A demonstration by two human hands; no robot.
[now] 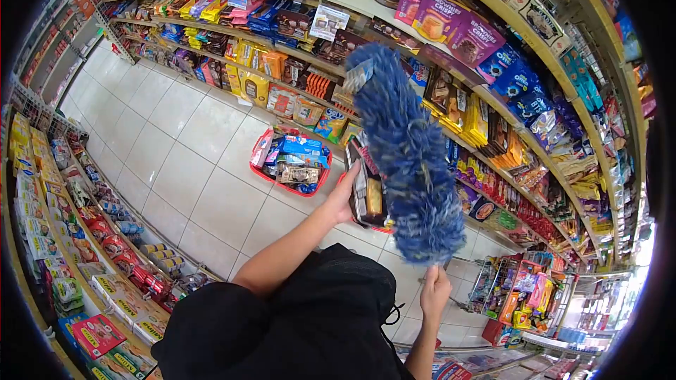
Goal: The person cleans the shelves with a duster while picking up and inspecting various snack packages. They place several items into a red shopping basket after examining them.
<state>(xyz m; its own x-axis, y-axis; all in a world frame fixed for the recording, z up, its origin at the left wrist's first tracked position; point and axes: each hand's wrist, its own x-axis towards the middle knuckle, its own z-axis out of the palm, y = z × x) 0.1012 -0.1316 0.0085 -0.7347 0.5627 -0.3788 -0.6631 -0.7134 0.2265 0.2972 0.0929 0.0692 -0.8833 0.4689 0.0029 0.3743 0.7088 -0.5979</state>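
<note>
A fluffy blue duster [408, 162] stretches up and away in front of me. My right hand [435, 288] is closed round its handle end, low on the right. My left hand [342, 195] grips a dark snack pack [360, 190] with a picture of a golden cake bar on it. The duster lies close beside this pack and overlaps its right side in the view. Just left of that hand, a red basket [315, 190] full of snack packs, blue and brown ones among them, sits on the tiled floor [190, 134].
Curved shelves of snacks rise in front and to the right, with purple brownie packs [451, 21] and blue Oreo packs [521, 84]. Shelves with boxes [127, 299] and cans run along the left. A wire rack of snacks [528, 292] stands at the lower right.
</note>
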